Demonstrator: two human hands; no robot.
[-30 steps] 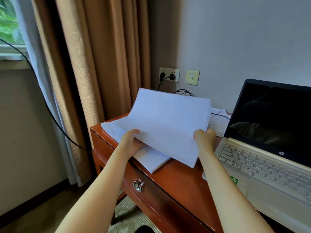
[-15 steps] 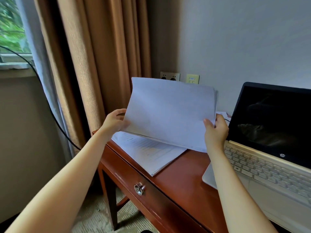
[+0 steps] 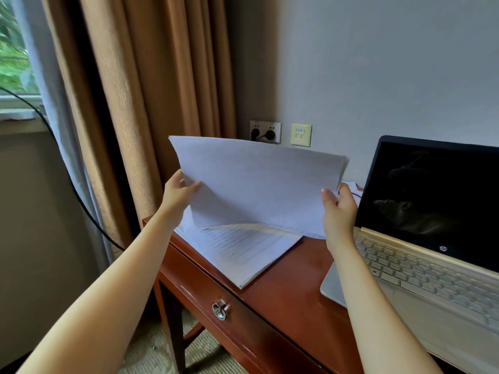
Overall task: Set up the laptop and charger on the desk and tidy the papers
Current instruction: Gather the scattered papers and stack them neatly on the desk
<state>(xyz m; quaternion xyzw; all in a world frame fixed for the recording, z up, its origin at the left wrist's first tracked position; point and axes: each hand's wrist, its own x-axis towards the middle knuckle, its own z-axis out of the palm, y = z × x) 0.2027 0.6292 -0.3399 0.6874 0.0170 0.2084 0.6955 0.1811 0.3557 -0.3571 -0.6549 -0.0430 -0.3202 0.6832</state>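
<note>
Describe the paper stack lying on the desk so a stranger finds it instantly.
Start at the red-brown wooden desk; left of the open laptop lies the paper stack. Unlike the sheaf held up above it, it lies flat, showing printed lines.

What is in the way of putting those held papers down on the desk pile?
Nothing visible. The held papers are right over the pile, and the laptop sits off to the right.

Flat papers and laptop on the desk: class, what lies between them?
In the head view, only bare desk top lies between the flat papers and the laptop. Left hand and right hand hold the lifted sheaf.
</note>
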